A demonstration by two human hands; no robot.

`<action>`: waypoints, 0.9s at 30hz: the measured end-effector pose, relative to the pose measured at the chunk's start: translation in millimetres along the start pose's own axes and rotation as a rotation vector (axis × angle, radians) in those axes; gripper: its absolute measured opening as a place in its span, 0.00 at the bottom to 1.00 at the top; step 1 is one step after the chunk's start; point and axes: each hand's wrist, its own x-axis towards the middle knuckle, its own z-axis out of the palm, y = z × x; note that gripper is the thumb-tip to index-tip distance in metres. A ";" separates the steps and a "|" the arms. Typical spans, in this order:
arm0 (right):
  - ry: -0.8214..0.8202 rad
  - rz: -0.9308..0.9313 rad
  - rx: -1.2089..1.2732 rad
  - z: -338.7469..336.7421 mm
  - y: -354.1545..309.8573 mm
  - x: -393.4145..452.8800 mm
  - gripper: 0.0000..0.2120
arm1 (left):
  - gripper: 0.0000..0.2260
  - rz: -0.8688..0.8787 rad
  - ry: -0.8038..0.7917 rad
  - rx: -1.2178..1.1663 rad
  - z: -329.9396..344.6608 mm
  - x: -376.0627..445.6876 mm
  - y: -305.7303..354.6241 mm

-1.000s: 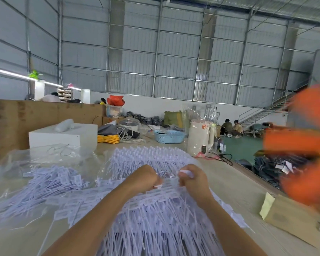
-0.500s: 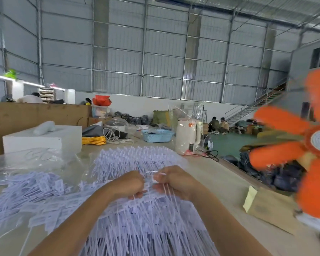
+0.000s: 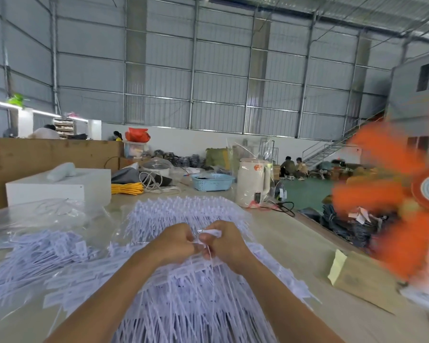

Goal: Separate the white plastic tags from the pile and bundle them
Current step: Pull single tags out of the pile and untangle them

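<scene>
A big pile of white plastic tags (image 3: pixel 188 298) covers the table in front of me, thin tails pointing toward me. My left hand (image 3: pixel 176 243) and my right hand (image 3: pixel 224 242) meet above the pile, knuckles up. Both pinch a few white tags (image 3: pixel 203 237) between their fingertips, and a thin tail hangs down from them. More tags lie in a clear bag (image 3: pixel 183 214) just beyond my hands, and another heap of tags (image 3: pixel 35 256) sits at the left.
A spinning orange fan (image 3: pixel 406 194) blurs at the right edge. A brown paper packet (image 3: pixel 362 278) lies right of the pile. At the back stand a white box (image 3: pixel 60 186), yellow cord (image 3: pixel 126 188), a blue basket (image 3: pixel 212 181) and a white kettle (image 3: pixel 253 181).
My hands have come closer together above the pile and still pinch tags. The camera has swung a little, so the fan now sits further right.
</scene>
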 end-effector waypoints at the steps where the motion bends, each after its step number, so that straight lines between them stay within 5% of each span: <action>1: 0.020 -0.005 0.004 -1.1 1.3 1.1 0.09 | 0.11 -0.021 0.004 -0.002 -0.6 0.4 -2.4; 9: -0.109 0.132 0.193 -8.9 1.1 0.8 0.05 | 0.13 0.084 0.119 0.106 -0.5 1.0 -3.1; 12: -0.176 0.198 0.211 -12.1 2.6 0.4 0.12 | 0.10 0.150 0.059 0.086 1.6 0.2 -1.0; 14: -0.216 0.164 0.112 -15.9 2.9 -0.9 0.06 | 0.06 0.117 0.002 0.066 3.1 -0.4 -3.5; 23: -0.122 0.011 0.132 -7.4 0.9 -4.9 0.07 | 0.22 0.012 0.069 -0.056 -2.8 0.8 -13.8; 27: 0.028 -0.122 -0.090 1.2 3.1 0.1 0.10 | 0.20 -0.098 0.098 -0.150 -6.2 3.5 -11.2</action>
